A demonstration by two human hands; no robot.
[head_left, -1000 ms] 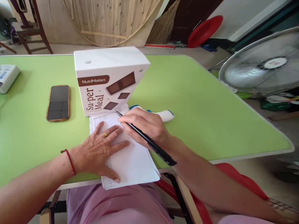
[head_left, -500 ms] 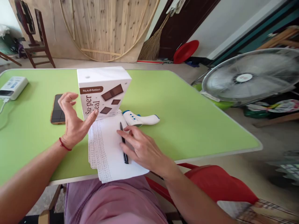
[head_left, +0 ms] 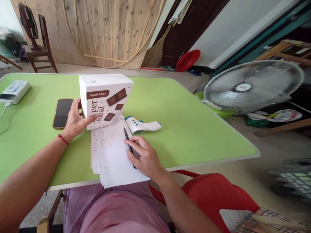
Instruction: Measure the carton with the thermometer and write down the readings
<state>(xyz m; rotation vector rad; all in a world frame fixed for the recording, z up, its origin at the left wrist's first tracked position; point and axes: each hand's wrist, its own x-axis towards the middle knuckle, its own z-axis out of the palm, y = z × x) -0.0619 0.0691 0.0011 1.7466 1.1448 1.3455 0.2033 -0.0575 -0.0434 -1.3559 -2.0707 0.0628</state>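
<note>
A white carton box printed "NutriMotion" with chocolate pieces stands on the green table, at the top of a stack of handwritten sheets. My left hand grips its lower left side, thumb across the front face and fingers around the side edge. On the paper lies a dark pen. My right hand is over it, thumb and index finger closed across its barrel; the pen's lower part is partly hidden. Just beyond the right hand is a white and blue infrared thermometer, untouched.
Left of the box lies a phone. A white power bank with a cable sits at the table's left end. A large fan stands off the table's right side. A red chair is close by my right arm.
My left hand, spread open beside the box before, has closed on it, and the box is slightly turned. The right fingers remain at the pen, which is angled a little more.
</note>
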